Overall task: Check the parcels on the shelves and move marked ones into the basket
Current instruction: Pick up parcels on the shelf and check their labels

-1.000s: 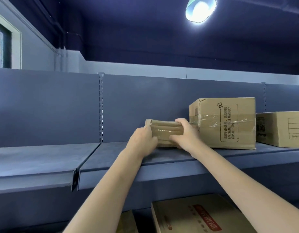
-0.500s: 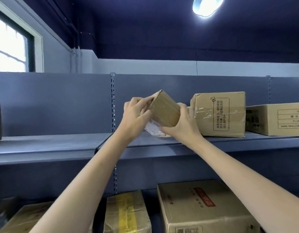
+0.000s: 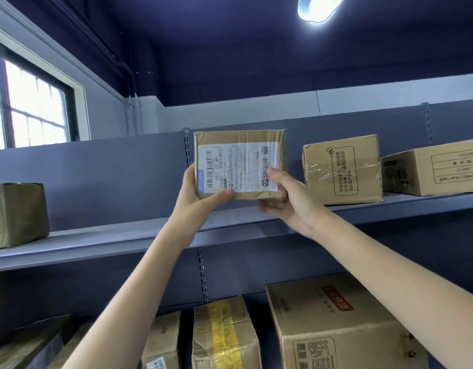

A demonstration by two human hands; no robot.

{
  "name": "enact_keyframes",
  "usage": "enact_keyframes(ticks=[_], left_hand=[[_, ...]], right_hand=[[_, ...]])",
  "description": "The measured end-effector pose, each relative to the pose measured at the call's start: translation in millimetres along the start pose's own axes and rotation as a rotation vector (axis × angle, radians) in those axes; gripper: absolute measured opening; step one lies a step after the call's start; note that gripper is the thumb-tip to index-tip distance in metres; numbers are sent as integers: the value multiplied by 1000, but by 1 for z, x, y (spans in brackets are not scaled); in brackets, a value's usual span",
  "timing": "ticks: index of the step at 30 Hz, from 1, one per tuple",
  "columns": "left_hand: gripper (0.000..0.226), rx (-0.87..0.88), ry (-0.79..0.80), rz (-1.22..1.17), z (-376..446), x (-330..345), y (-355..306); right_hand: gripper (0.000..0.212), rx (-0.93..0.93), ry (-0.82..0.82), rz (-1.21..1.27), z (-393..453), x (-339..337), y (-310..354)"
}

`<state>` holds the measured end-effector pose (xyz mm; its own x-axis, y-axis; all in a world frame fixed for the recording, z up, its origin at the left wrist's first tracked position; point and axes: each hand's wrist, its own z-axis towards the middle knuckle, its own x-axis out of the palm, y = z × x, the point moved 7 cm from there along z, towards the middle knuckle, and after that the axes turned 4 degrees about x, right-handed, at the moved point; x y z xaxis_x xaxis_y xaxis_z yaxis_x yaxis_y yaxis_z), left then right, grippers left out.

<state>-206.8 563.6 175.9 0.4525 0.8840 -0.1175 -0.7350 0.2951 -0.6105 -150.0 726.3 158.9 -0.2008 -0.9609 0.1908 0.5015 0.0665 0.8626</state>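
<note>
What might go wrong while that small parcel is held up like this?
The small brown cardboard parcel with the white label is held clear of the grey metal shelf only at its lower corners by the left hand and right hand; a loosened grip might drop it. The left thumb covers part of the label, so a mark might be missed.

Both arms raised, left grip (image 3: 200, 198) and right grip (image 3: 288, 201) clasped.

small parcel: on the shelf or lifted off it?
Lifted off. The small parcel is held by the left hand and right hand in front of the shelf, label facing the camera.
</note>
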Motion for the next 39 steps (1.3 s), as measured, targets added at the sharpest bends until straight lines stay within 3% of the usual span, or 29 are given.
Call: enact_keyframes(ticks=[5, 10, 13, 20, 24, 26, 28, 32, 39], left_hand=[[51, -34, -32, 61, -5, -13, -1], [27, -92, -150, 385, 2, -31, 10], [22, -125, -154, 458, 10, -31, 21], [48, -135, -217, 479, 20, -28, 43], [74, -42, -199, 729, 21, -28, 48], [79, 39, -157, 843, 24, -26, 47], [84, 86, -70, 925, 30, -21, 52], [93, 22, 111, 1081, 52, -12, 79], [72, 81, 41, 1082, 84, -9, 110]], right_hand=[[23, -13, -94, -252, 2, -1, -3], [43, -164, -184, -642, 3, 10, 13], [48, -174, -243, -689, 13, 8, 12], [65, -142, -320, -857, 41, 1, -7], [57, -474, -455, -929, 31, 3, 10], [60, -574, -350, -1097, 32, 11, 10], [69, -499, -215, -1250, 40, 15, -1], [83, -355, -110, -1414, 69, 10, -18], [65, -271, -67, -1357, 122, -1, -31]])
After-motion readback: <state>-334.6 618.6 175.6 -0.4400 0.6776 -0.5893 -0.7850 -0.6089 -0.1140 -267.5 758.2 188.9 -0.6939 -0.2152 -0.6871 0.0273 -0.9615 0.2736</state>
